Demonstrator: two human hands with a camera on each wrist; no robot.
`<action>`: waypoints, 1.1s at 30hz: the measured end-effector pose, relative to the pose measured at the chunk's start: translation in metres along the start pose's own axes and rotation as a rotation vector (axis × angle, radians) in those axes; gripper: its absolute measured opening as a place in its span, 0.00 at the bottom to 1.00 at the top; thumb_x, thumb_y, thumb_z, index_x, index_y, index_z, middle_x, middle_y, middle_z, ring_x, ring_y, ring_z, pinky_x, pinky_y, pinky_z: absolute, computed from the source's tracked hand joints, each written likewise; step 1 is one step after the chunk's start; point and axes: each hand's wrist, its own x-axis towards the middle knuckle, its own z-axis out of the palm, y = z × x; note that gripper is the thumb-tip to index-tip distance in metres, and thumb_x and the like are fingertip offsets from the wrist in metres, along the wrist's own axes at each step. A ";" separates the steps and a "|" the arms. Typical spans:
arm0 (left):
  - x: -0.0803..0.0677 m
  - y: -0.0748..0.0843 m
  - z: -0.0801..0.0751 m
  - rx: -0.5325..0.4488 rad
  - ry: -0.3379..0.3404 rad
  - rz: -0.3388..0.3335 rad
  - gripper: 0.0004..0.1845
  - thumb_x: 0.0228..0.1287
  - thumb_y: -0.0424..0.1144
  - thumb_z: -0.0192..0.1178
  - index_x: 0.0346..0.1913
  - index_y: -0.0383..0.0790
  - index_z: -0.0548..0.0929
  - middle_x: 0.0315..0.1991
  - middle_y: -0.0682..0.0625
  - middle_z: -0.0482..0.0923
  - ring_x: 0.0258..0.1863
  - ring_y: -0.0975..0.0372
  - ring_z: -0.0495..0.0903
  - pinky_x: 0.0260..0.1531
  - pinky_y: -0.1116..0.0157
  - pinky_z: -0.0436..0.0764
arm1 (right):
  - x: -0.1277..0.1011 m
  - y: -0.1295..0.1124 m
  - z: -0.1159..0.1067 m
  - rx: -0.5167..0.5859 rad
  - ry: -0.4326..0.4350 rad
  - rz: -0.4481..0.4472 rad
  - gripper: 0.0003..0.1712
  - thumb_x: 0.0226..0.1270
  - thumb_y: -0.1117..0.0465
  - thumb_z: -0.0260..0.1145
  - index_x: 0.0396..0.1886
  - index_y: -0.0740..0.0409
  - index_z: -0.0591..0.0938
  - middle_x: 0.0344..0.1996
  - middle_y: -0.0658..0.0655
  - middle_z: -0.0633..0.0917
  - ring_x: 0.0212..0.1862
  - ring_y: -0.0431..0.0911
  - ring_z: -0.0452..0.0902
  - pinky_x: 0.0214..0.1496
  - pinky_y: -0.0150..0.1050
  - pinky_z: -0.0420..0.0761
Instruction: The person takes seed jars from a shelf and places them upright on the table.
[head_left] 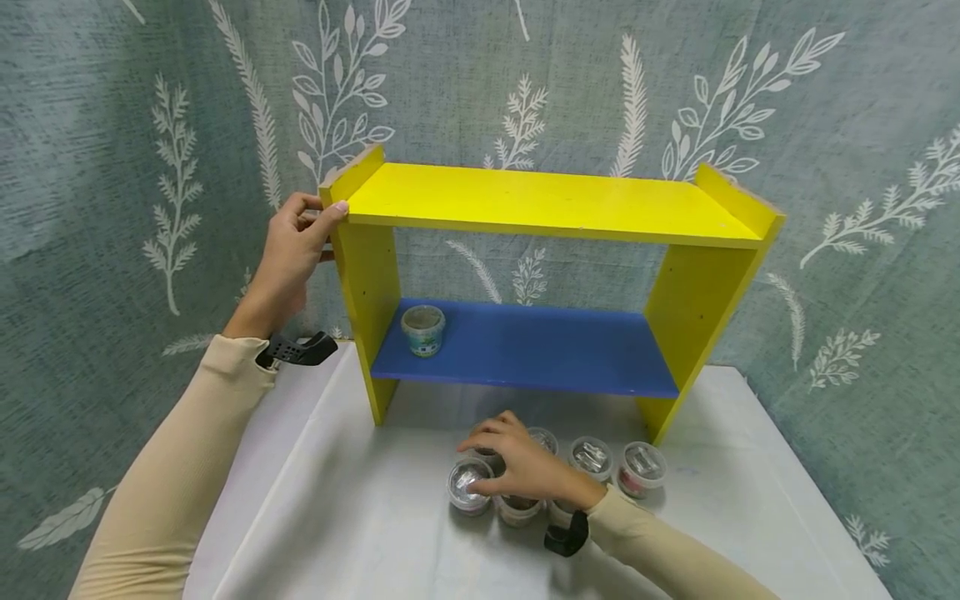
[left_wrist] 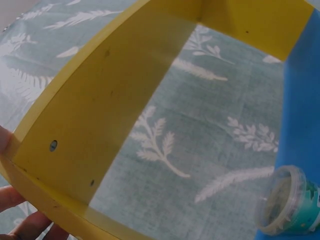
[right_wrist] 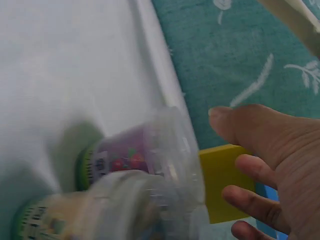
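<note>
My left hand grips the upper left corner of a small yellow shelf unit, thumb at the front edge and fingers on the outer side. Over a cluster of small lidded plastic tubs in front of the unit hovers my right hand, its fingers spread and slightly bent. The right wrist view shows a gap between those fingers and the nearest tub, which has a purple fruit label. The leftmost front tub is by my thumb. One tub stands upright at the left end of the blue middle board.
More tubs stand at the right of the cluster, among them a tub near the unit's right leg. The white-covered table meets green leaf-patterned fabric behind and at both sides.
</note>
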 end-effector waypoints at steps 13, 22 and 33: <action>0.002 0.000 0.000 0.002 -0.001 -0.007 0.22 0.73 0.59 0.59 0.59 0.49 0.73 0.52 0.48 0.76 0.52 0.55 0.78 0.52 0.55 0.75 | 0.022 0.005 -0.019 0.098 0.131 -0.022 0.26 0.67 0.50 0.75 0.62 0.51 0.82 0.57 0.48 0.83 0.63 0.47 0.73 0.75 0.57 0.61; 0.000 0.001 0.000 -0.004 -0.002 0.000 0.21 0.74 0.59 0.59 0.58 0.49 0.73 0.53 0.47 0.77 0.52 0.55 0.78 0.53 0.54 0.76 | 0.042 0.000 -0.028 0.112 0.196 -0.014 0.26 0.66 0.52 0.76 0.62 0.52 0.82 0.53 0.49 0.82 0.58 0.46 0.74 0.63 0.50 0.74; 0.000 0.001 0.001 0.008 0.002 0.004 0.22 0.74 0.59 0.59 0.58 0.49 0.73 0.52 0.48 0.76 0.52 0.55 0.78 0.52 0.55 0.76 | 0.070 -0.006 -0.042 0.128 0.330 -0.046 0.28 0.67 0.56 0.76 0.64 0.59 0.80 0.52 0.60 0.83 0.54 0.54 0.77 0.56 0.48 0.78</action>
